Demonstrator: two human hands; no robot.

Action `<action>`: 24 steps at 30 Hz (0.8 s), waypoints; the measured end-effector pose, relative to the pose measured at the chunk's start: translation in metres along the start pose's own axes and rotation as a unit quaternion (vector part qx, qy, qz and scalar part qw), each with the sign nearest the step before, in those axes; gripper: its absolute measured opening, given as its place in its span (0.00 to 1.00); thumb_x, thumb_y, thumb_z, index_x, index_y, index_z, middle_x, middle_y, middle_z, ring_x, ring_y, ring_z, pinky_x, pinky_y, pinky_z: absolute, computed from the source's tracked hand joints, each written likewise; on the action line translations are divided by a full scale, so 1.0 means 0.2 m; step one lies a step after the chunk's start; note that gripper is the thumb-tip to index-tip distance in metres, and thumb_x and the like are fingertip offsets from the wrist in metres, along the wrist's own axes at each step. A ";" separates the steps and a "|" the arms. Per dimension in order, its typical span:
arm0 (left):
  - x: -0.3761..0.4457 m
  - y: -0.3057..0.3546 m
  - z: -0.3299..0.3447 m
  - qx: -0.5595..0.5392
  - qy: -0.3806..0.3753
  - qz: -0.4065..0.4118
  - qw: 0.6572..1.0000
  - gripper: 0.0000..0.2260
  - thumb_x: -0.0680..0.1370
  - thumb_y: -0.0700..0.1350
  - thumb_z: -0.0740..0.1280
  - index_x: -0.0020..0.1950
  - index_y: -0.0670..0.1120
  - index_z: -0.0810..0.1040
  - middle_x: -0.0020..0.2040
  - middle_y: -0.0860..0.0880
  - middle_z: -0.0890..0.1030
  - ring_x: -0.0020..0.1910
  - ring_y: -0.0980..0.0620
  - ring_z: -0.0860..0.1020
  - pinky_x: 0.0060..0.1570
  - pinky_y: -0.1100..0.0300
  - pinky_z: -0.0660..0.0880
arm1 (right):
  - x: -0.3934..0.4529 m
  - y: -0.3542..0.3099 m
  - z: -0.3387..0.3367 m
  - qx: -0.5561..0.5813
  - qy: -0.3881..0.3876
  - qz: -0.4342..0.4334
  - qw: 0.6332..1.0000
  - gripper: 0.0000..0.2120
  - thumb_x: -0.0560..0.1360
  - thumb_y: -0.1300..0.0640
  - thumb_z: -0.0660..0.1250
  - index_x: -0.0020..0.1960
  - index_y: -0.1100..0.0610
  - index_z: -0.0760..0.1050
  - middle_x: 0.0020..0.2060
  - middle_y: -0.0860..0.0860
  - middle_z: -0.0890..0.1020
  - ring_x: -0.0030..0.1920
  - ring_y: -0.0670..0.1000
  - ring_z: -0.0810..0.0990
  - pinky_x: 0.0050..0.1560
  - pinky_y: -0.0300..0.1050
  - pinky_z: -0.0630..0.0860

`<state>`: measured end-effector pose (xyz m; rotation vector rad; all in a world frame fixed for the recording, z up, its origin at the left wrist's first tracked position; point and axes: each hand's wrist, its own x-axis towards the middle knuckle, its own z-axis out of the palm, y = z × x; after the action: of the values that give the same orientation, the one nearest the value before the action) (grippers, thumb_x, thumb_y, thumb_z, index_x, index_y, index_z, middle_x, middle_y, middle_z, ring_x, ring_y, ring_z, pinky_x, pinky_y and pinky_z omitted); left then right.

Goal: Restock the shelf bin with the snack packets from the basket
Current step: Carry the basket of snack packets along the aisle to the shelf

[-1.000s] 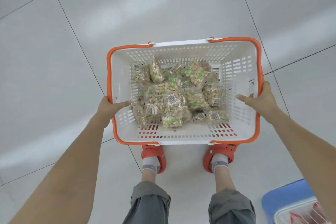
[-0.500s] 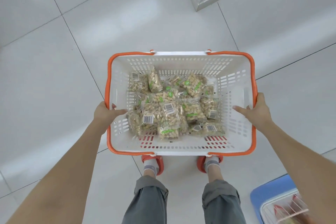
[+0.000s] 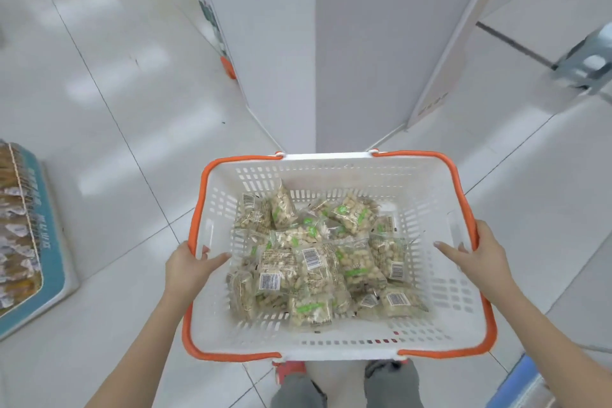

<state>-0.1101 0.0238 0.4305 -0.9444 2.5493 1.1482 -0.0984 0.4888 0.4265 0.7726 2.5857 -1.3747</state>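
Observation:
A white plastic basket [image 3: 334, 172] with an orange rim is held out in front of me above the tiled floor. Several clear snack packets [image 3: 318, 258] of pale nuts with green labels and barcodes lie heaped on its bottom. My left hand [image 3: 188, 267] grips the basket's left rim, thumb inside the wall. My right hand [image 3: 477, 257] grips the right rim in the same way. No shelf bin is clearly in view.
A white pillar or shelf end [image 3: 331, 43] rises straight ahead, just beyond the basket. A low teal display [image 3: 36, 235] with packaged goods stands at the left edge. A grey stool [image 3: 586, 63] is at the far right. A blue crate corner [image 3: 520, 387] shows at bottom right.
The view has tilted up and forward: the pillar and the left display have come into sight. The basket now sits lower in the frame, and both hands keep the same grip.

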 end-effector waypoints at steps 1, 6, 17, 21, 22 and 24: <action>-0.02 0.08 -0.06 -0.004 0.003 0.021 1.000 0.19 0.65 0.50 0.79 0.43 0.42 0.73 0.35 0.48 0.78 0.34 0.48 0.76 0.30 0.58 0.69 | -0.05 -0.06 -0.07 0.003 0.018 -0.009 1.000 0.24 0.68 0.52 0.76 0.58 0.51 0.68 0.38 0.46 0.76 0.39 0.49 0.77 0.38 0.43 0.72; -0.07 0.46 -0.21 -0.016 -0.004 0.119 0.993 0.18 0.65 0.51 0.79 0.40 0.43 0.73 0.33 0.48 0.76 0.31 0.49 0.74 0.30 0.57 0.69 | -0.24 -0.19 -0.32 0.031 0.107 -0.027 0.993 0.27 0.68 0.52 0.76 0.61 0.53 0.68 0.43 0.42 0.76 0.45 0.51 0.79 0.42 0.46 0.74; -0.05 1.24 0.26 0.016 -0.095 0.207 0.973 0.17 0.64 0.50 0.79 0.39 0.45 0.73 0.32 0.49 0.76 0.32 0.48 0.74 0.32 0.56 0.70 | -0.06 -0.02 -0.86 0.081 0.210 0.054 0.973 0.23 0.68 0.55 0.77 0.58 0.57 0.71 0.37 0.55 0.78 0.36 0.55 0.78 0.38 0.52 0.79; -0.08 1.59 0.55 0.033 -0.109 0.211 0.971 0.16 0.65 0.50 0.79 0.37 0.43 0.74 0.31 0.47 0.77 0.31 0.47 0.75 0.34 0.53 0.73 | 0.20 0.05 -1.13 0.090 0.219 0.071 0.969 0.22 0.68 0.56 0.76 0.57 0.59 0.71 0.37 0.55 0.78 0.33 0.54 0.76 0.31 0.48 0.76; -0.10 1.68 0.62 0.032 -0.111 0.214 0.970 0.16 0.66 0.50 0.79 0.37 0.43 0.74 0.31 0.47 0.77 0.31 0.46 0.75 0.33 0.54 0.73 | 0.27 0.07 -1.21 0.089 0.217 0.073 0.969 0.21 0.68 0.56 0.76 0.56 0.59 0.71 0.37 0.54 0.78 0.32 0.54 0.76 0.30 0.47 0.75; -0.12 1.86 0.77 0.017 -0.123 0.221 0.967 0.16 0.66 0.48 0.79 0.35 0.44 0.72 0.30 0.48 0.75 0.30 0.46 0.74 0.32 0.55 0.71 | 0.42 0.12 -1.36 0.089 0.222 0.074 0.968 0.21 0.68 0.55 0.77 0.55 0.58 0.71 0.37 0.54 0.78 0.33 0.54 0.76 0.31 0.46 0.74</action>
<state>-0.3356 0.3316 0.5617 -0.2003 2.6256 1.2292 -0.1225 0.7500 0.5391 1.4204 2.6584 -1.5512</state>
